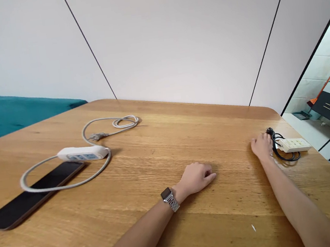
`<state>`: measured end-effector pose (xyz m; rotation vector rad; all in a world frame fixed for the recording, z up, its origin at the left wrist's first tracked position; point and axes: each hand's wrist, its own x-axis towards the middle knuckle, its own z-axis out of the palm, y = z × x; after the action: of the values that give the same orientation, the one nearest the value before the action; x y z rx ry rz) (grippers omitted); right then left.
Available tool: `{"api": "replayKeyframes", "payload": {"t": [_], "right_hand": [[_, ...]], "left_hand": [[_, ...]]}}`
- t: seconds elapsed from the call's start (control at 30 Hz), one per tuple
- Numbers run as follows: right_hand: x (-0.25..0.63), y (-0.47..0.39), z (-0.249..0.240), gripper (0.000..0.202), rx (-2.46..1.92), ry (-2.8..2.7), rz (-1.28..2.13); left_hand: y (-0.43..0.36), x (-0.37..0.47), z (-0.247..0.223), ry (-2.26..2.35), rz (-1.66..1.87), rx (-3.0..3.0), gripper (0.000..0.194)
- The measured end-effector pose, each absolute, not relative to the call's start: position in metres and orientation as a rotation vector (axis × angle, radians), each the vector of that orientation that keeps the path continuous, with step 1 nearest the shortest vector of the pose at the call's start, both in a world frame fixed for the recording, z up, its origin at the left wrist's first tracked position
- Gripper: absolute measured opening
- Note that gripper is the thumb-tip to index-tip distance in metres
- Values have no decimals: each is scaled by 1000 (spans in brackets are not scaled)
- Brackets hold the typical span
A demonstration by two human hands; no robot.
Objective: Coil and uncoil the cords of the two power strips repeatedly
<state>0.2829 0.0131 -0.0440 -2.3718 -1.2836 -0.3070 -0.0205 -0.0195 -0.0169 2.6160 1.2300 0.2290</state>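
My left hand rests on the wooden table with its fingers curled in and nothing visible in them; a watch with a metal band is on that wrist. Farther right, my right hand is low over the tabletop, slightly blurred, its fingers bent downward. Right beside its fingers lies a black plug; I cannot tell whether they touch. The plug's black cord lies coiled by a cream power strip near the table's right edge.
On the left, a white power strip with a looped grey cord lies beside a dark flat tablet-like slab. Its grey plug is behind. A white scrap lies in front. A teal seat and white wall border the table.
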Motion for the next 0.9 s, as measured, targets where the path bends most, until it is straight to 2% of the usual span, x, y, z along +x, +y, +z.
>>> {"api": "replayKeyframes", "payload": {"t": [0.1, 0.53, 0.7, 0.83, 0.9], "right_hand": [[301, 17, -42, 54, -2429, -1143, -312], [315, 23, -36, 47, -2547, -898, -166], [311, 20, -35, 34, -2526, -994, -272], [308, 20, -35, 31, -2548, -1086, -372], [307, 20, -35, 30, -2564, -1111, -369]], "left_hand": [[-19, -21, -18, 1222, 243, 2617, 32], [-18, -38, -7, 1277, 265, 2491, 30], [20, -114, 9, 1774, 253, 2334, 24], [48, -204, 29, 2359, 559, 2209, 28], [52, -235, 36, 2384, 677, 2108, 26]]}}
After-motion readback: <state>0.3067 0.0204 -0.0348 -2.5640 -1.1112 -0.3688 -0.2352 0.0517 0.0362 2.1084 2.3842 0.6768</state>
